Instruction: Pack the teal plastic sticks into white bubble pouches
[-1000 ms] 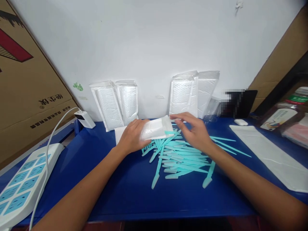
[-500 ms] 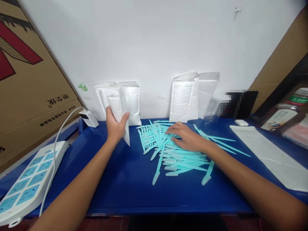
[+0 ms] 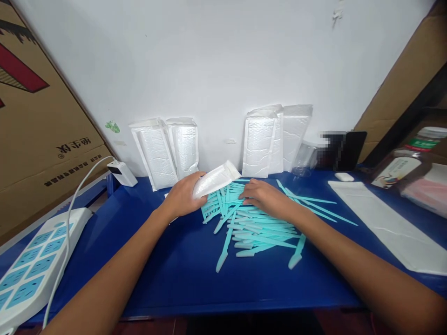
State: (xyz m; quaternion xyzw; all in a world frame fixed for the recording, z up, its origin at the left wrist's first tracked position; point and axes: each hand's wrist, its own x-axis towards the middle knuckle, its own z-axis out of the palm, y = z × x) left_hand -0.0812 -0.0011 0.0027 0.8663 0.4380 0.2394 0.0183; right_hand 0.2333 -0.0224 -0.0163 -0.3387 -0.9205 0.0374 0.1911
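Note:
My left hand (image 3: 185, 195) is closed around a white bubble mailer (image 3: 216, 179), which is tilted with its upper end pointing right over the back of the pile. Below and beside it lies a loose heap of turquoise eyebrow razors (image 3: 256, 228) with pale blade ends. My right hand (image 3: 261, 195) rests at the back of that heap, palm down, its thumb and fingertips pinched on a razor (image 3: 228, 202). How many razors those fingers grip is hidden.
White bubble mailers lean on the wall at left (image 3: 157, 153) and right (image 3: 260, 144). A clear plastic cup (image 3: 305, 156) and a dark screen (image 3: 352, 149) stand at the back right. Another mailer (image 3: 387, 223) lies flat at right. A power strip (image 3: 45, 256) lies left; a bottle (image 3: 401, 163) stands right.
My left hand has brought the bubble mailer away from the wall, rightward and down to the heap, tipping it over. The right hand's fingers have drawn together at the razors.

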